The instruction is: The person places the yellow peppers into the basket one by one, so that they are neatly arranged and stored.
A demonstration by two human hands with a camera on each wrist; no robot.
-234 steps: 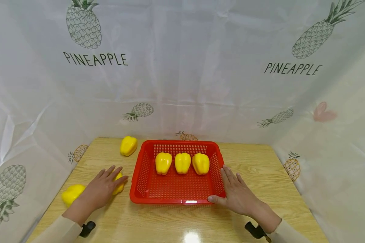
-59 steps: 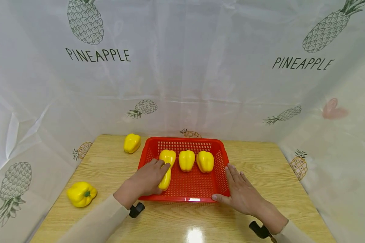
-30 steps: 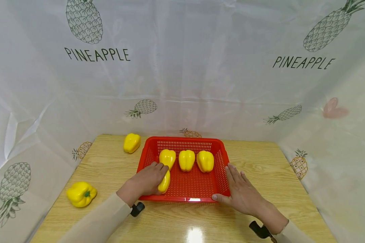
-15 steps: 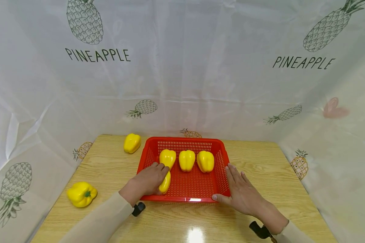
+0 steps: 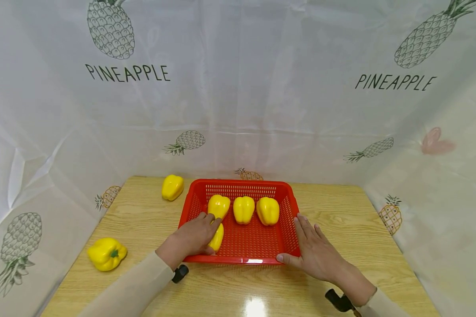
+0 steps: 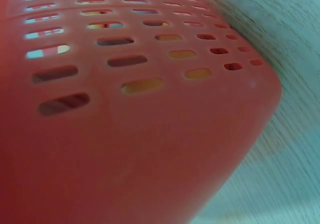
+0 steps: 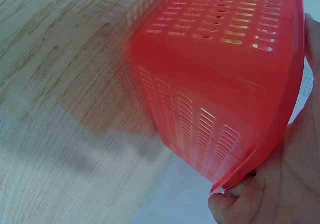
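Observation:
A red perforated plastic basket (image 5: pixel 247 260) stands on the wooden table, with a row of three yellow bell peppers (image 5: pixel 243 210) along its back part. My left hand (image 5: pixel 194 234) reaches over the basket's left rim and holds another yellow bell pepper (image 5: pixel 217 237) in the front left corner; the hand covers part of it. My right hand (image 5: pixel 315 253) rests along the right rim, fingers straight and thumb at the front right corner. In the right wrist view that hand (image 7: pixel 280 184) touches the rim, while the left wrist view shows mostly the basket's outer wall (image 6: pixel 150 144).
One yellow bell pepper (image 5: pixel 172 187) lies on the table (image 5: pixel 325 202) behind and left of the basket. Another bell pepper (image 5: pixel 107 254), its green stem showing, lies at the front left, beside the left sleeve. A pineapple-printed sheet (image 5: pixel 254 110) hangs round the table's back and sides.
My left hand has brought a bell pepper from the table left of the basket into its front left corner. Over the last second the hand has barely moved. My right hand stays at the rim.

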